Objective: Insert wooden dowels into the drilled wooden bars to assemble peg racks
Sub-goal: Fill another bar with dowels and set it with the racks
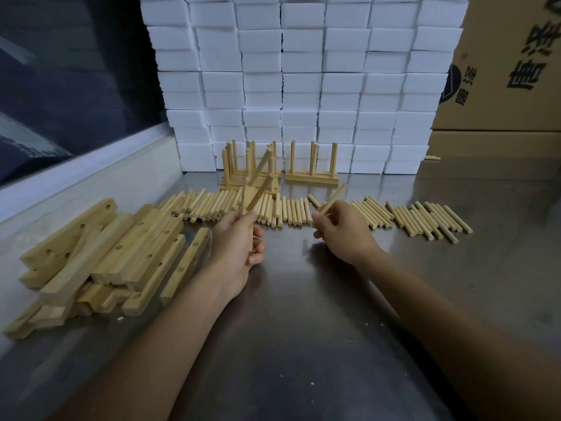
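Stainless steel forms the tabletop (303,299), dull and reflective, walled at the back by stacked white foam blocks (303,86), with cardboard cartons (501,71) to the right and a dark window (66,71) to the left. At the centre, the left hand (239,241) has its fingers curled round a drilled wooden bar (246,202) held nearly on end; two dowels (260,173) already stand out of it, slanting up and away. How many holes the bar has is hidden by the palm and fingers. The right hand (340,229), close beside it, pinches a single dowel (335,197) between thumb and fingertips, its free end angled up to the right and clear of the bar. Behind both hands a long row of loose dowels (394,214) lies across the steel. Farther back, against the foam, stand finished peg racks (312,174), the left group overlapping so their count is unclear. A heap of undrilled-looking and drilled bars (106,253) is piled at the left.
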